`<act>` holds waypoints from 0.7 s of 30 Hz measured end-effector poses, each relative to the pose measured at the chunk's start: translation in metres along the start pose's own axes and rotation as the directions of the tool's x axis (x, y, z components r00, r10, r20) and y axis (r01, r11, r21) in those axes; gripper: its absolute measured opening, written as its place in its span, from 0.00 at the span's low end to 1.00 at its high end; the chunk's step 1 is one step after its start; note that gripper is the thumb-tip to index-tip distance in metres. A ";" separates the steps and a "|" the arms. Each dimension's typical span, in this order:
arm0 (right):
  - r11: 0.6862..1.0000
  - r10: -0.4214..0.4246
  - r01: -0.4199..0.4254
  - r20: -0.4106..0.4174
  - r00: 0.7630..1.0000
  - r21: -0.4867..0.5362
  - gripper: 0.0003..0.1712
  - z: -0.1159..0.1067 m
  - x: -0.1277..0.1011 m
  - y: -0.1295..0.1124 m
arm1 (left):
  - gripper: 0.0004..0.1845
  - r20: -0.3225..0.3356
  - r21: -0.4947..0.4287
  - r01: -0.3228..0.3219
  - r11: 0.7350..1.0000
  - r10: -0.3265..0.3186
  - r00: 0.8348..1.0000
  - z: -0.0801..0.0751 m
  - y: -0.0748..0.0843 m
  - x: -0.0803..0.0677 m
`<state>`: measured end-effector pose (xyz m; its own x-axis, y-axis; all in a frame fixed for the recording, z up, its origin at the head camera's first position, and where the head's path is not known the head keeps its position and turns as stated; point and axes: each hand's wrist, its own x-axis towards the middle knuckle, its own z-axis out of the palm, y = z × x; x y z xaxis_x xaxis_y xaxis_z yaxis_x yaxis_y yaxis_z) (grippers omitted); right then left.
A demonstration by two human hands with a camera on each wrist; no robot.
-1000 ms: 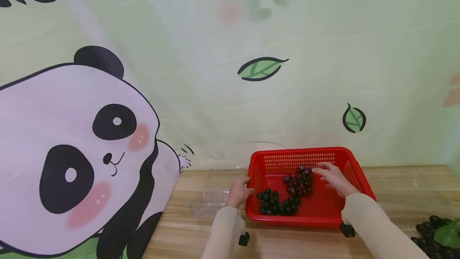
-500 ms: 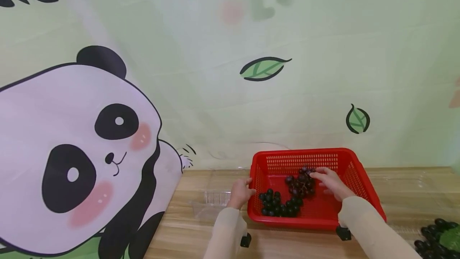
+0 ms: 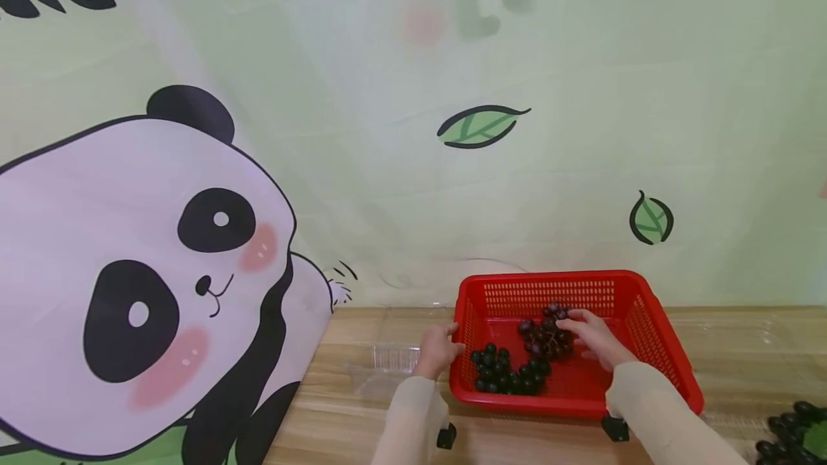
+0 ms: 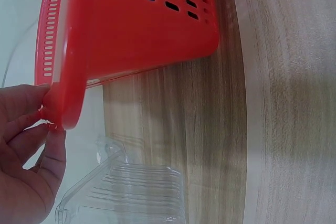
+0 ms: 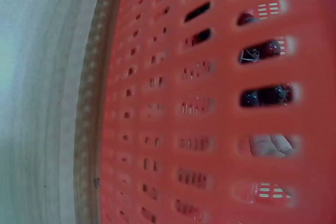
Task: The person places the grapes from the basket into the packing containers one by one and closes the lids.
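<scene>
A red plastic basket (image 3: 562,407) stands on the wooden table against the wall. My left hand (image 3: 437,351) pinches its left rim between thumb and fingers; in the left wrist view the fingertips (image 4: 55,136) meet at the rim edge. Inside lie a bunch of dark red grapes (image 3: 545,336) and, nearer the front left, black grapes (image 3: 510,379). My right hand (image 3: 597,341) reaches over the basket, its loosely bent fingers against the right side of the red grapes. In the right wrist view the basket wall (image 5: 173,124) hides most of that hand.
A clear plastic container (image 3: 394,359) stands left of the basket, and clear plastic (image 3: 736,329) lies to its right. Black grapes (image 3: 785,433) around something green are at the bottom right. A panda-printed cloth (image 3: 388,163) hangs behind the table.
My right hand has moved slightly left and down, closer to the red grapes. My left hand stays at the rim. The head view has shifted a little, so everything appears farther right.
</scene>
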<state>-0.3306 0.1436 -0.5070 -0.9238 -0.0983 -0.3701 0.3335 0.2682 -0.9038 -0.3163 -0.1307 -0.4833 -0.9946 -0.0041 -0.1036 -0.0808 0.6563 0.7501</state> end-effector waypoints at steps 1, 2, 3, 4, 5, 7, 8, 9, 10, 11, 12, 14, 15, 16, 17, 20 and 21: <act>1.000 0.004 -0.004 0.001 1.000 0.001 0.44 0.001 0.001 0.000 | 0.25 0.003 -0.010 0.006 1.000 -0.006 1.000 0.000 0.000 -0.001; 1.000 0.005 -0.005 0.002 1.000 0.000 0.45 0.001 0.001 0.001 | 0.25 0.006 -0.019 0.014 1.000 -0.014 1.000 -0.001 0.001 -0.001; 1.000 0.008 -0.008 0.002 1.000 0.001 0.44 0.002 0.001 0.001 | 0.25 0.008 -0.025 0.017 1.000 -0.017 1.000 -0.001 0.001 -0.001; 1.000 0.007 -0.007 0.004 1.000 0.001 0.44 0.003 0.002 0.002 | 0.25 0.012 -0.037 0.030 0.999 -0.030 0.999 -0.001 0.002 -0.002; 1.000 0.006 -0.006 0.006 1.000 0.001 0.44 0.004 0.002 0.002 | 0.25 0.011 -0.041 0.035 0.999 -0.035 0.999 -0.001 0.002 -0.002; 1.000 -0.005 0.005 0.014 1.000 0.000 0.44 0.005 0.002 0.003 | 0.25 0.007 -0.040 0.041 0.998 -0.040 0.999 -0.001 0.002 -0.002; 1.000 -0.011 0.011 0.017 1.000 -0.002 0.44 0.006 0.002 0.004 | 0.25 0.005 -0.038 0.042 0.998 -0.042 0.999 -0.001 0.003 -0.002; 1.000 -0.015 0.015 0.019 1.000 -0.001 0.44 0.006 0.003 0.005 | 0.25 0.002 -0.035 0.042 0.999 -0.042 0.999 -0.001 0.003 -0.002; 1.000 -0.019 0.019 0.022 1.000 0.000 0.44 0.006 0.003 0.005 | 0.25 0.001 -0.036 0.044 0.998 -0.044 0.999 -0.001 0.003 -0.002; 1.000 -0.022 0.022 0.023 1.000 -0.002 0.44 0.007 0.004 0.006 | 0.24 -0.002 -0.033 0.042 0.999 -0.042 0.999 0.000 0.003 -0.001; 1.000 -0.025 0.025 0.024 0.999 -0.001 0.44 0.007 0.004 0.006 | 0.24 -0.002 -0.033 0.043 0.999 -0.043 0.999 0.000 0.002 -0.001; 1.000 -0.026 0.026 0.026 0.999 -0.004 0.44 0.008 0.005 0.006 | 0.25 -0.002 -0.034 0.042 0.999 -0.042 0.999 0.000 0.002 -0.001; 1.000 -0.026 0.026 0.028 0.999 -0.007 0.44 0.008 0.006 0.006 | 0.25 -0.003 -0.035 0.040 0.999 -0.041 0.999 0.000 0.001 0.000; 1.000 -0.025 0.025 0.031 0.999 -0.010 0.44 0.008 0.006 0.006 | 0.25 -0.004 -0.035 0.039 0.999 -0.039 0.999 0.000 0.001 0.000; 1.000 -0.023 0.024 0.034 0.999 -0.015 0.44 0.008 0.007 0.007 | 0.25 -0.004 -0.034 0.038 0.999 -0.038 0.999 0.000 0.000 0.000; 0.999 -0.017 0.018 0.043 0.999 -0.027 0.44 0.009 0.008 0.007 | 0.25 -0.003 -0.034 0.042 0.999 -0.042 0.999 0.000 -0.001 0.000; 0.999 -0.016 0.017 0.045 0.999 -0.031 0.44 0.009 0.009 0.007 | 0.25 -0.003 -0.035 0.045 0.998 -0.045 0.999 0.001 -0.001 0.000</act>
<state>-0.3346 0.1360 -0.5186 -0.9196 -0.1455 -0.3649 0.3115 0.2961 -0.9029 -0.3163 -0.1309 -0.4843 -0.9902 -0.0360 -0.1351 -0.1275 0.6287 0.7671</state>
